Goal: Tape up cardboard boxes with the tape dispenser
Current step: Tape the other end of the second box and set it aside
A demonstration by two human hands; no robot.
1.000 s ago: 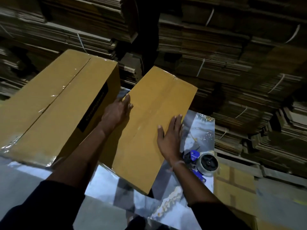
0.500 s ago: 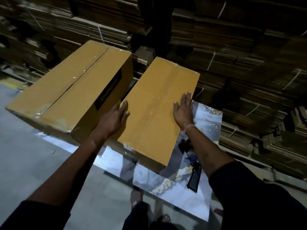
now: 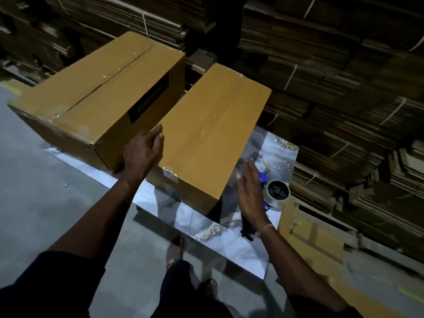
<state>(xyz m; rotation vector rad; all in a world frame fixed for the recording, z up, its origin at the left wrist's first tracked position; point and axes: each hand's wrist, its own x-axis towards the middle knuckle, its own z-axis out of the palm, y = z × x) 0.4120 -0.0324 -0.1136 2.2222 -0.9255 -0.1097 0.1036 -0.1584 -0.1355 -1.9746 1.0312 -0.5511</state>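
Two closed cardboard boxes stand side by side on a shiny metal table (image 3: 247,251). The right box (image 3: 213,134) has clear tape along its top seam. The left box (image 3: 96,88) is larger, with a black label on its side. My left hand (image 3: 143,152) rests at the near left edge of the right box, fingers curled over the edge between the boxes. Off the box's near right corner, my right hand (image 3: 250,191) hovers with straight fingers, holding nothing. The tape dispenser (image 3: 276,191), blue with a roll of clear tape, lies on the table just right of that hand.
Tall stacks of bundled flat cardboard (image 3: 332,76) fill the background and the right side. A flat brown carton (image 3: 314,237) lies beyond the table's right edge. Grey concrete floor (image 3: 46,214) spreads to the left. My feet (image 3: 175,249) show below the table's near edge.
My right hand came off the top of the right box and dropped back beside its near corner, close to the tape dispenser. My left hand slid toward the box's near left edge.
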